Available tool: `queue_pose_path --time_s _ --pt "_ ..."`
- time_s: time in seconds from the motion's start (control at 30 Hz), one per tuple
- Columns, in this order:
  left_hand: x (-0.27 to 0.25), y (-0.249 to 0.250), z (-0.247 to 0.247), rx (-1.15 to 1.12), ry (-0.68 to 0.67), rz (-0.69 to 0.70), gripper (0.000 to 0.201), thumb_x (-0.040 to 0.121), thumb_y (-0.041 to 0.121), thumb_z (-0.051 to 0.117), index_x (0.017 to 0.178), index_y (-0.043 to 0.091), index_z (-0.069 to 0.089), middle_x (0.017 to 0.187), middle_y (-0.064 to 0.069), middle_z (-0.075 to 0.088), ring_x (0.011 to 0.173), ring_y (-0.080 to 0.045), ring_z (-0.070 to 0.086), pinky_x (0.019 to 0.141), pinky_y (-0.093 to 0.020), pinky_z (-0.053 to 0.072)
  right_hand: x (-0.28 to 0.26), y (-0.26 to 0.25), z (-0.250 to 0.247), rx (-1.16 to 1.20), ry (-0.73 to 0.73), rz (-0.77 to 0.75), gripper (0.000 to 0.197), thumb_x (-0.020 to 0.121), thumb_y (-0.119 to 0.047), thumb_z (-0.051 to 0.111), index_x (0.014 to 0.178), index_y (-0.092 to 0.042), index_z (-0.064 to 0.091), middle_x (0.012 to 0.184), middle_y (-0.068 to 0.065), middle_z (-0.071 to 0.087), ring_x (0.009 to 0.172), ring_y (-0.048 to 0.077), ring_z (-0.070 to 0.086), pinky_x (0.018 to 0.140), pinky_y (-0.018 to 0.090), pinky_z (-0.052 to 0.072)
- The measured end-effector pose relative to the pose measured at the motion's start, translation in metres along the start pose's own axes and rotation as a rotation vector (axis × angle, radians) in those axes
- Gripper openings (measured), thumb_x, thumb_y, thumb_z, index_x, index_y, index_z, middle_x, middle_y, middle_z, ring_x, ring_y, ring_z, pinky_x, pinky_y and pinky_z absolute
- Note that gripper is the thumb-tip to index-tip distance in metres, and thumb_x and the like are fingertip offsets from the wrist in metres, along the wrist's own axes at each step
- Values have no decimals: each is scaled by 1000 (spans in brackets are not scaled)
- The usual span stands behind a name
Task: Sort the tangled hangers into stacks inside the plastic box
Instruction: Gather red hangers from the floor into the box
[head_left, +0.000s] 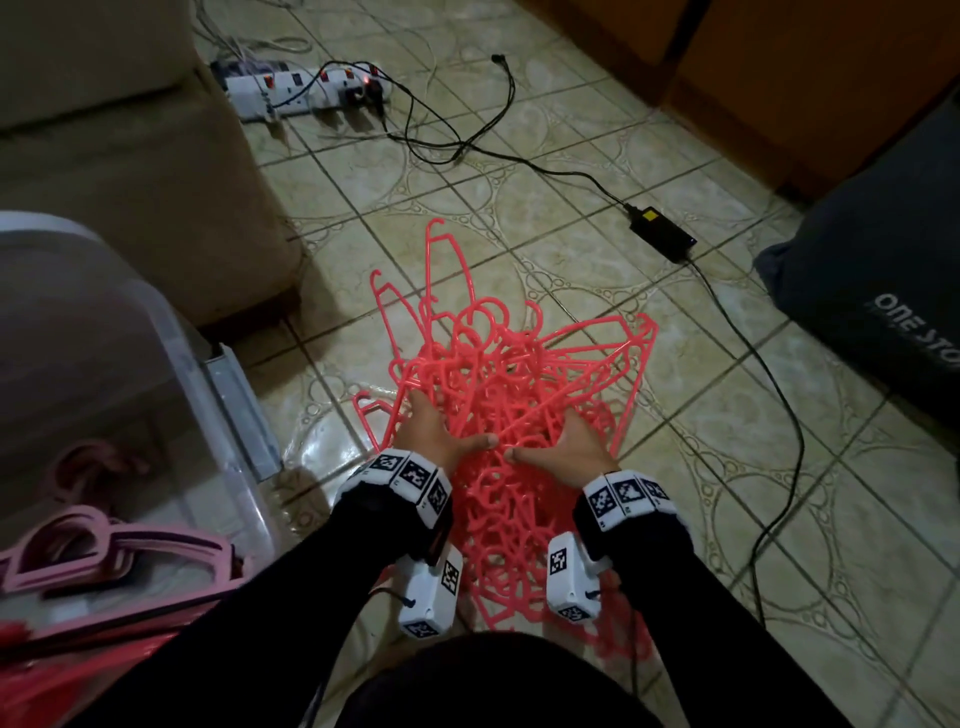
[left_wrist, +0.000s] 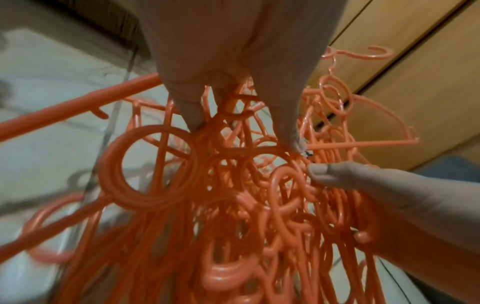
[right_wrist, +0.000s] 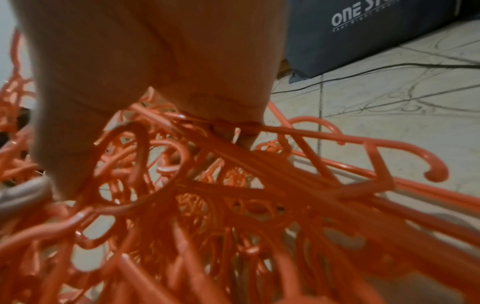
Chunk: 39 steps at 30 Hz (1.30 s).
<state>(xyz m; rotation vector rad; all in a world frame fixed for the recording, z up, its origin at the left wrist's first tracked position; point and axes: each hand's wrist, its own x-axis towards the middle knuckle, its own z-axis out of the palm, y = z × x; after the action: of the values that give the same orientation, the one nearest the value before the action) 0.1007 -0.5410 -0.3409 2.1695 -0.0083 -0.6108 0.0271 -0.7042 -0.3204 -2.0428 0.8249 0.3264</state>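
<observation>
A big tangle of coral-red hangers (head_left: 514, 395) lies on the tiled floor in front of me. My left hand (head_left: 441, 436) and right hand (head_left: 563, 441) are side by side on it, thumbs pointing at each other, fingers dug into the tangle. In the left wrist view my left fingertips (left_wrist: 193, 115) press among the hangers' round hooks (left_wrist: 148, 166), and the right thumb (left_wrist: 327, 174) comes in from the right. In the right wrist view hanger bars (right_wrist: 280, 162) run between my right fingers (right_wrist: 244, 135). The clear plastic box (head_left: 208, 374) stands at the left with a stack of pale pink hangers (head_left: 104, 545) inside.
A beige sofa (head_left: 130, 156) stands behind the box. A power strip (head_left: 306, 85), black cables (head_left: 519, 161) and a power adapter (head_left: 662, 231) lie on the floor beyond the pile. At the right sit a dark bag (head_left: 883, 260) and a wooden cabinet (head_left: 779, 62).
</observation>
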Motion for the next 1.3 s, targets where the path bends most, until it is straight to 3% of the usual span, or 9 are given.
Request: queue_pose_path --time_s 0.2,0.33,0.53,0.77,0.93,1.03,1.1,1.2,1.3 --pt "-7 48 -29 94 4 93 135 60 53 82 148 3 -6 137 -20 50 123 -34 51 99 -44 45 -4 -29 -22 34 140 -137 58 60 -32 85 103 -18 49 86 -4 62 82 16 62 62 24 46" --pt "-14 84 -57 82 16 166 134 63 52 81 148 5 -11 144 -18 44 129 -34 46 103 -45 42 -13 -61 -48 -4 177 -210 62 61 -37 82 109 -10 53 98 7 65 93 25 63 83 42 52" --pt "-35 134 -111 56 64 292 134 65 52 79 148 4 -15 147 -15 40 129 -30 46 104 -44 42 -46 -121 -81 21 239 -359 69 63 -35 83 116 -9 48 109 7 64 101 24 62 90 44 50" --pt "-72 175 -189 -57 168 403 122 64 45 81 147 2 2 142 -12 46 125 -25 51 103 -42 43 -91 -204 -103 21 208 -549 67 66 -34 83 120 -12 50 109 1 65 99 17 64 83 31 55" --pt "-105 187 -247 -120 248 435 123 66 43 80 148 5 -3 142 -12 45 121 -24 53 101 -40 47 -133 -264 -105 36 150 -726 66 69 -30 82 125 -21 48 108 -7 66 97 7 64 87 29 52" --pt "-131 190 -282 -147 314 462 131 57 47 79 147 4 -6 143 -10 45 125 -25 50 103 -42 44 -160 -294 -103 38 135 -835 47 70 -27 81 107 -32 53 92 -15 65 77 -10 64 64 9 50" --pt "-147 187 -305 -140 373 480 127 63 42 80 146 2 -7 139 -9 48 123 -22 52 102 -40 45 -176 -314 -96 39 106 -886 40 72 -26 80 98 -32 51 86 -15 64 70 -16 61 55 4 46" --pt "-171 176 -340 -111 461 480 122 71 34 80 146 -1 -9 141 -8 46 125 -19 50 104 -38 44 -191 -341 -73 65 38 -937 57 69 -29 81 116 -20 51 100 -8 67 86 -2 65 74 18 54" --pt "-197 154 -370 -89 542 428 124 72 37 79 145 0 -13 143 -9 45 125 -21 50 103 -40 44 -203 -364 -40 101 -21 -1001 64 68 -26 82 122 -11 49 102 -4 68 88 4 66 72 16 55"
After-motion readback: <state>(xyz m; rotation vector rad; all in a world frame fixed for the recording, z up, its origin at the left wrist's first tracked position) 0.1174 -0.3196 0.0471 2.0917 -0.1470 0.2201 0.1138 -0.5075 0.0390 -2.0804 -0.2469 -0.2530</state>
